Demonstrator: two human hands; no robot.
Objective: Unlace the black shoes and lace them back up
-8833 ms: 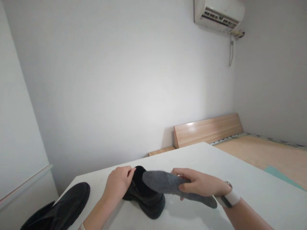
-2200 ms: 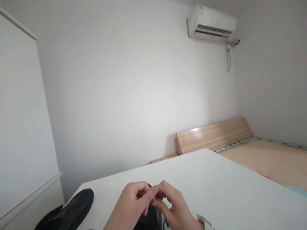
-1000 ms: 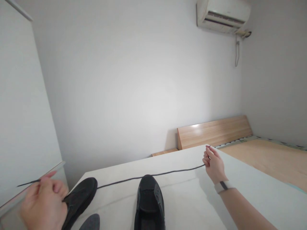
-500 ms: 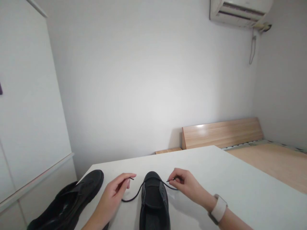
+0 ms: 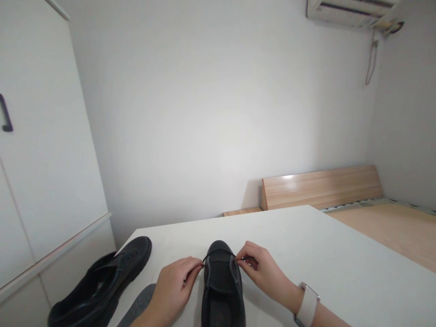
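white tabletop (image 5: 334, 254): black shoe (image 5: 222, 277) centred near front edge, long axis running away, toe far. left hand (image 5: 175, 290) and right hand (image 5: 264, 272) flank it, equally near, each grip pinched on lace (image 5: 242, 259) end.

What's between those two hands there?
In the head view, a black shoe lies between the left hand and right hand, both pinching its lace.

A home bedroom — wooden bed frame (image 5: 322, 186), wardrobe (image 5: 41, 150), wall air conditioner (image 5: 350, 8).
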